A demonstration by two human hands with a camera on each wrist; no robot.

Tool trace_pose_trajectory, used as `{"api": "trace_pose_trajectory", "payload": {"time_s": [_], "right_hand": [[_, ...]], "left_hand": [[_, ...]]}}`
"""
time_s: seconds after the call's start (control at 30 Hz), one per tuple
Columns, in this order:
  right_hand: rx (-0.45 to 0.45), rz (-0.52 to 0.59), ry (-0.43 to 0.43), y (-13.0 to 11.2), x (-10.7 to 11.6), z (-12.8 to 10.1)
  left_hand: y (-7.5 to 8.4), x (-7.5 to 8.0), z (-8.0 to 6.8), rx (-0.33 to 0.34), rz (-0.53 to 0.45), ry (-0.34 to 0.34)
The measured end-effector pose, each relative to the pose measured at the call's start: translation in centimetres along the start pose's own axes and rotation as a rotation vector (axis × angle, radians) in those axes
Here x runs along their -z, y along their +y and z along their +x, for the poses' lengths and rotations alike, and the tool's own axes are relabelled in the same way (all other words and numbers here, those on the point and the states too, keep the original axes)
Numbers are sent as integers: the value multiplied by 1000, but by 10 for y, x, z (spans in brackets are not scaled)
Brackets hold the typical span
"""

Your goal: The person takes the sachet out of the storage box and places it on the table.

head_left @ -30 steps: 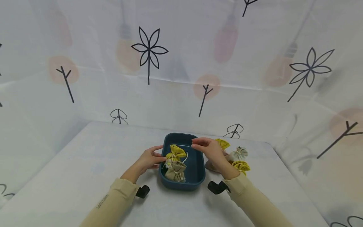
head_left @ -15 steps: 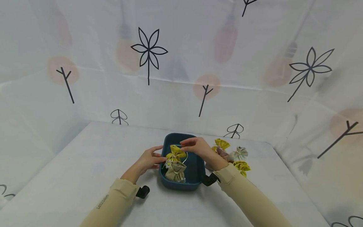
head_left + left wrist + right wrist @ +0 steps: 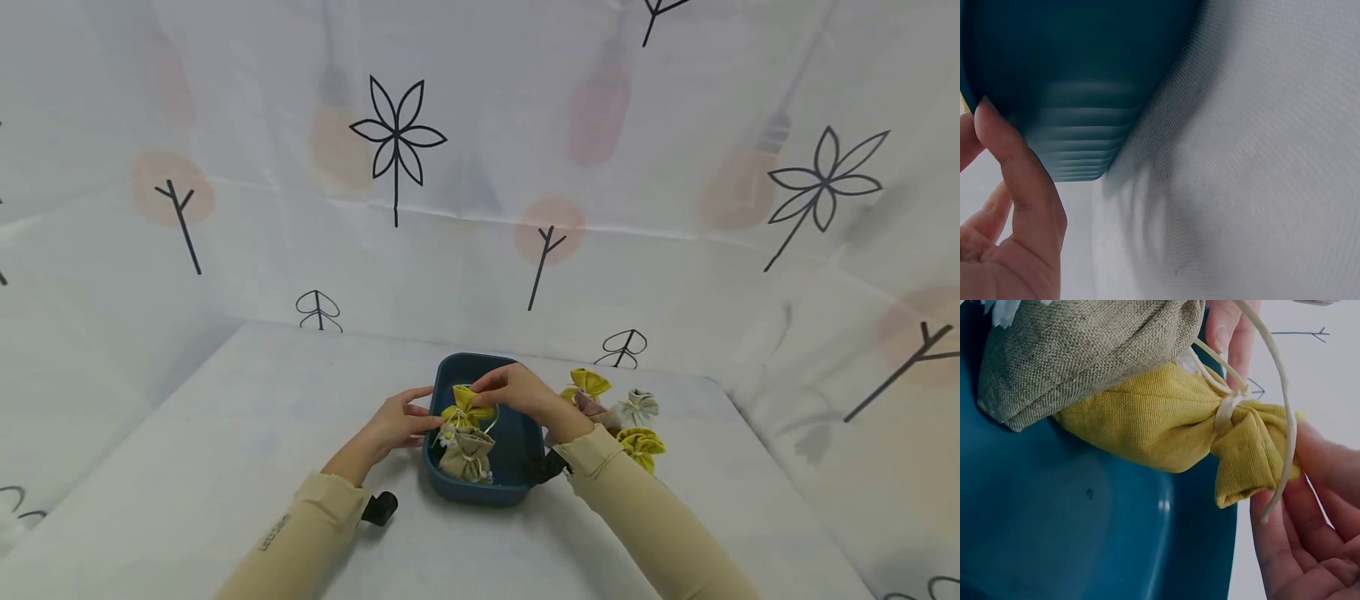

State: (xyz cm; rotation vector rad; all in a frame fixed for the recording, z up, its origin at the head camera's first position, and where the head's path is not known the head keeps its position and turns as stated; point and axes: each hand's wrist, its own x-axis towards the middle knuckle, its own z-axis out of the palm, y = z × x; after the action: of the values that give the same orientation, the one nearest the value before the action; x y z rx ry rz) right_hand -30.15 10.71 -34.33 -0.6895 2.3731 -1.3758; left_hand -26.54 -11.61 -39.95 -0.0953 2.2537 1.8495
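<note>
One blue tray sat on the table, and two drawstring pouches already lay in it: a grey linen pouch and a yellow pouch. By my reckoning the packing was under halfway, for three or four more pouches waited just right of the tray. The left hand rested relaxed against the tray's rim; the right hand pinched the yellow pouch's gathered top.
</note>
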Motion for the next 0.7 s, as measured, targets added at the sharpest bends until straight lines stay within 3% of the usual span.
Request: {"api": "trace_pose_trajectory", "payload": {"time_s": [0.2, 0.7], "right_hand": [[46, -22, 11, -2, -1, -1], [-37, -14, 162, -8, -8, 1]], "left_hand": [[-1, 0, 0, 2, 6, 0], [0, -2, -1, 10, 4, 10]]}}
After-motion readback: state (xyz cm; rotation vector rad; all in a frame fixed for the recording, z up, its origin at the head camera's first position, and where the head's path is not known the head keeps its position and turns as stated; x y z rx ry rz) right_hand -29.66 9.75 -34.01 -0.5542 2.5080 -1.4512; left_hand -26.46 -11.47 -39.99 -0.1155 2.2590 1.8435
